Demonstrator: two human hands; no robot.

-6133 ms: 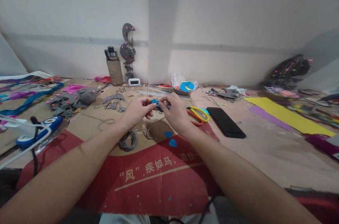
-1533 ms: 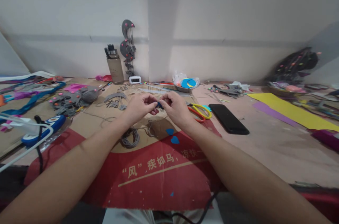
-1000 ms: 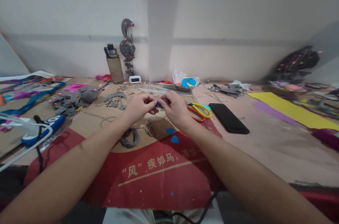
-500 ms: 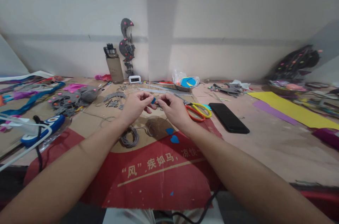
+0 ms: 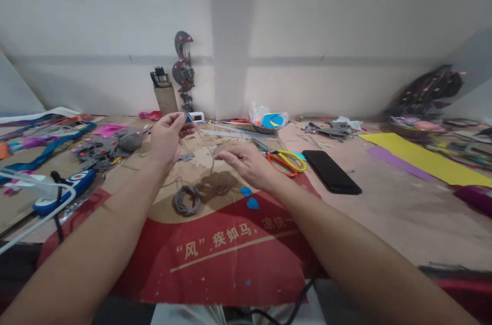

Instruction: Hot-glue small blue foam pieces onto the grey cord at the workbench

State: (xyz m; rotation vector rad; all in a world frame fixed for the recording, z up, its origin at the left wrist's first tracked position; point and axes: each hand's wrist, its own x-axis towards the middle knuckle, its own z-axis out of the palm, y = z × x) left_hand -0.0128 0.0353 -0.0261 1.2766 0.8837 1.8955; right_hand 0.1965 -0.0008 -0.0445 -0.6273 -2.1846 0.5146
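Note:
My left hand (image 5: 169,138) is raised in front of the water bottle, thumb and fingers pinched on a small blue piece (image 5: 188,118). A thin grey cord (image 5: 211,161) slants down from it toward my right hand (image 5: 244,162). The right fingers are closed at the cord; their exact grip is partly hidden. Below lies a coil of grey cord (image 5: 186,200) on the red and brown cardboard (image 5: 230,268). Two blue heart-shaped cutouts (image 5: 252,203) rest right of the coil. Scissors (image 5: 286,162) with red and yellow handles lie beside my right hand.
A black phone (image 5: 331,171) lies right of the scissors. Farther back are a bottle (image 5: 165,98), a ruler (image 5: 238,135) and a bowl (image 5: 265,127) with blue cutouts. Grey felt pieces (image 5: 109,146) and a power strip (image 5: 65,191) are at left, yellow sheet (image 5: 423,160) at right.
My hands, close together before, have parted. The left has moved up and left with the blue piece, and the cord now stretches between them. My right hand has dropped slightly.

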